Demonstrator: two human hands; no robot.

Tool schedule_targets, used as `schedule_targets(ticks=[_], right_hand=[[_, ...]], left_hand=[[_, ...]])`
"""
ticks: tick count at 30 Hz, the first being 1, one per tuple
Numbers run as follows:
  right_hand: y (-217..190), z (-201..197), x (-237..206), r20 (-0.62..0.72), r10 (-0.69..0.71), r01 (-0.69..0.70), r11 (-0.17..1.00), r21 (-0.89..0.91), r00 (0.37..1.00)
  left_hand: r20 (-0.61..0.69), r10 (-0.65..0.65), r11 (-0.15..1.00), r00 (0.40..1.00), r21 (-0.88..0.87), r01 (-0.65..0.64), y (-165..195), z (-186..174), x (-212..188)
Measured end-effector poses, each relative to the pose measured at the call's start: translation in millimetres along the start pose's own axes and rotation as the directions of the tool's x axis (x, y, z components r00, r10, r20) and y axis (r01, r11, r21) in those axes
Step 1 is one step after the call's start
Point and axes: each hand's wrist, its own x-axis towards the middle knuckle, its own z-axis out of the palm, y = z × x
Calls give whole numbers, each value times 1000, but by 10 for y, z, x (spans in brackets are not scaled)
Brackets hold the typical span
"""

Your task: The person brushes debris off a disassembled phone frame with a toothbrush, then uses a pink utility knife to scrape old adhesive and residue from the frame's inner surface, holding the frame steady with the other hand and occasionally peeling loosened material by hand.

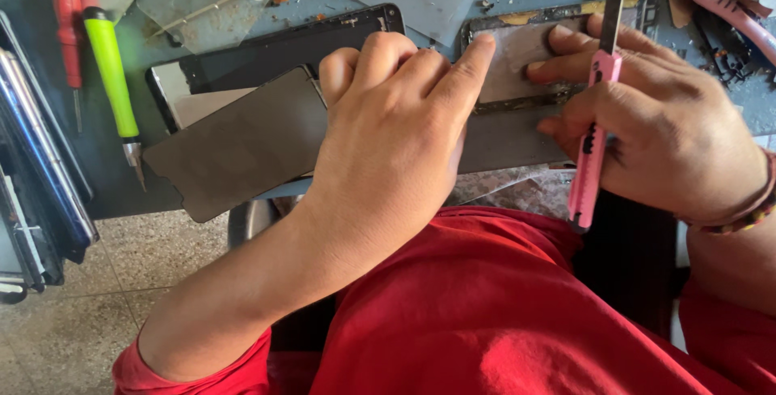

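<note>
My left hand (396,128) lies fist-like on the left end of a phone frame (517,55), its index finger stretched along the frame's upper edge. My right hand (655,112) grips a pink utility knife (594,132), blade pointing away from me, while its fingertips press on the frame's grey inner plate. What sits under my left palm is hidden.
A dark screen panel (242,144) lies at the bench edge, over a black phone frame (275,47). A green-handled screwdriver (113,80) and a red one (66,23) lie at left, stacked phones (36,168) at far left. Pink-handled pliers (723,7) and scraps lie at top right.
</note>
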Motion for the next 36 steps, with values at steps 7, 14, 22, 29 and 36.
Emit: schedule_targets(ticks=[7, 14, 22, 29, 36], right_hand=[[46, -74, 54, 4, -16, 16, 1000, 25, 1000], [87, -19, -54, -169, -27, 49, 991, 129, 985], [-125, 314, -182, -449, 51, 66, 968, 241, 892], [-486, 326, -188, -337, 219, -162, 969, 188, 916], [-547, 321, -68, -355, 152, -139, 988, 62, 923]], left_hand=[[-29, -27, 998, 999, 62, 29, 39, 15, -34], [-70, -40, 986, 997, 158, 51, 83, 11, 4], [-89, -39, 988, 995, 143, 52, 81, 11, 39], [-32, -36, 987, 999, 156, 41, 68, -21, 71], [-10, 11, 982, 1000, 190, -9, 40, -62, 111]])
